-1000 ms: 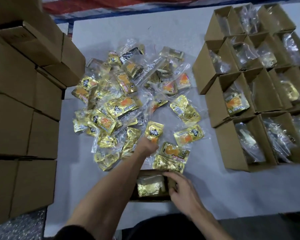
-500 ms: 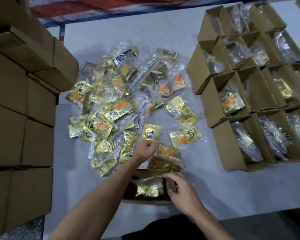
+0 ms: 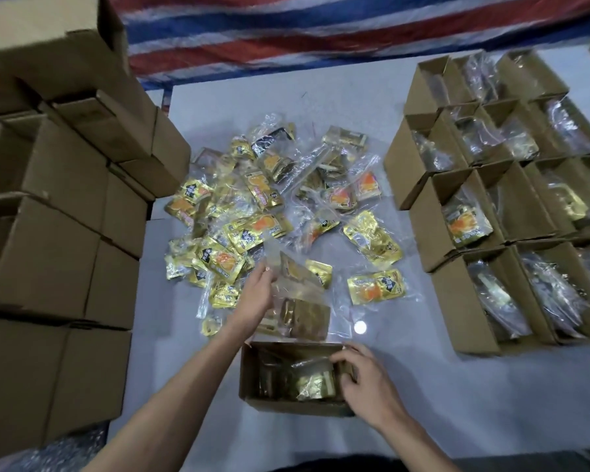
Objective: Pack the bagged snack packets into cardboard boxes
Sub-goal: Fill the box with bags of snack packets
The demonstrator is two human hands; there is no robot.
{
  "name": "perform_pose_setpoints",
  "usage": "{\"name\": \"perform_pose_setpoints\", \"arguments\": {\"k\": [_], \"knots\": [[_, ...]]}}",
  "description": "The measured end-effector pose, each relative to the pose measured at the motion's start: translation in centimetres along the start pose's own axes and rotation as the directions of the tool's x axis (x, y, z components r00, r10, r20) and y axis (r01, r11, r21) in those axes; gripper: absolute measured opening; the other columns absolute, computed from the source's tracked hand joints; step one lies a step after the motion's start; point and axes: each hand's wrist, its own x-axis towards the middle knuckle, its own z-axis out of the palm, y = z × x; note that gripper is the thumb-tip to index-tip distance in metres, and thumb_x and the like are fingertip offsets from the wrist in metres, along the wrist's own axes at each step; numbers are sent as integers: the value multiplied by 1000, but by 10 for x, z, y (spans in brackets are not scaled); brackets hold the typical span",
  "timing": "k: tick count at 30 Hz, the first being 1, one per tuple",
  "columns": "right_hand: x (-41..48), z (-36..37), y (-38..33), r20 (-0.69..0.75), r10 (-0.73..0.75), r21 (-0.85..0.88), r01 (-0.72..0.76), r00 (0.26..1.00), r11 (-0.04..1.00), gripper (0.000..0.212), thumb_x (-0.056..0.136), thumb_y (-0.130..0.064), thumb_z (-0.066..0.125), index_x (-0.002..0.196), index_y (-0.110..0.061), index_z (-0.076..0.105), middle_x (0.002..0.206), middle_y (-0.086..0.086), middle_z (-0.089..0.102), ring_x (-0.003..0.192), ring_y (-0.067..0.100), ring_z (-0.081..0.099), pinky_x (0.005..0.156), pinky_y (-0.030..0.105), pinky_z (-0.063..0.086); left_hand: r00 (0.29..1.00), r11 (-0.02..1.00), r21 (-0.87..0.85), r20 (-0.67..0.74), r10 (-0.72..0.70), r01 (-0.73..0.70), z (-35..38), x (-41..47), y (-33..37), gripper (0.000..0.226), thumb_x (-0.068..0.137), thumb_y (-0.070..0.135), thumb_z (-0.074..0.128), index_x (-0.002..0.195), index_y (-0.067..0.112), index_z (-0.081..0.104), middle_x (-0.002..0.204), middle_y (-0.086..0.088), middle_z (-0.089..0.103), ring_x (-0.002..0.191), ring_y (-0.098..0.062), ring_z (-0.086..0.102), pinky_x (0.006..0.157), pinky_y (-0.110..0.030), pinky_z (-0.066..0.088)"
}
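A heap of clear bags with gold snack packets [image 3: 252,212] covers the middle of the white table. My left hand [image 3: 256,298] grips one bagged packet [image 3: 300,301] and holds it lifted just above the heap's near edge. Right in front of me stands an open cardboard box [image 3: 249,379] with gold packets inside. My right hand [image 3: 365,379] rests on the box's right end, its fingers curled over the rim and touching the bag inside.
Several open boxes [image 3: 457,301] holding bagged packets stand in rows on the right. Closed cartons [image 3: 65,233] are stacked high on the left. A striped tarp [image 3: 321,32] lies beyond the table. A small white disc [image 3: 360,327] sits near the box.
My left hand has picked a bagged packet out of the heap and lifted it. My right hand stays at the box. The camera has tilted up.
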Motion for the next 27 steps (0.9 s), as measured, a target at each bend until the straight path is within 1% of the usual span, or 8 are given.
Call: {"name": "perform_pose_setpoints", "arguments": {"k": [5,9,12,17,20,22,24,27], "knots": [[-9,6,-1,-16,6,-21,-6,1000,1000,27,91,-3,55,98,-25,70,135,-15,43,124,1,42,92,6,24,996,959,-270,-41,78,-86,-11,-19,13,16,97,5,34,86,9,44,67,1,69,54,-12,65,47,-23,49],[-16,9,0,-17,18,-7,-19,1000,1000,28,90,-4,57,92,-28,70,133,-13,44,117,0,45,88,3,27,992,953,-286,-97,78,-103,-15,-28,14,18,95,5,38,81,12,45,82,-7,71,82,-17,70,69,-31,55],[-18,9,1,-108,3,12,-2,994,1000,25,87,-12,63,90,-36,64,129,-15,48,120,6,51,90,17,38,993,929,-359,-105,59,-93,-18,-38,11,16,97,17,40,92,9,53,84,0,74,83,-14,71,63,-28,56],[-11,-3,-14,-337,-81,254,174,938,952,56,84,-32,78,130,-35,46,131,-15,53,124,6,50,98,27,43,998,862,-503,-60,35,-61,-16,-60,2,27,96,23,44,87,17,69,97,-4,74,91,-17,71,71,-35,58],[-8,-14,-31,-312,-155,390,275,938,879,84,79,-50,77,148,-43,31,143,-31,44,130,-10,43,100,8,36,999,868,-495,-21,42,-47,-13,-71,-6,27,94,22,44,80,13,65,93,-7,71,88,-16,69,74,-34,56],[-10,-18,-41,-383,-262,409,417,886,812,70,82,-51,71,145,-42,42,141,-24,52,131,-7,46,99,5,37,999,870,-491,-9,43,-42,-10,-78,-10,27,92,18,47,77,11,68,88,-8,73,83,-15,71,71,-27,55],[-13,-20,-47,-461,-332,376,520,823,767,36,91,-40,64,127,-44,63,127,-17,66,123,3,58,99,14,44,1000,865,-500,-21,17,-25,-10,-83,-14,28,95,12,47,82,10,72,91,-11,74,84,-17,72,70,-26,56],[-21,-18,-57,-525,-258,410,507,811,758,23,99,-31,59,101,-48,75,102,-16,75,101,5,69,89,17,51,999,902,-430,7,42,-35,-12,-92,-21,24,101,9,46,95,13,70,97,-8,74,87,-16,73,69,-23,56]]}}
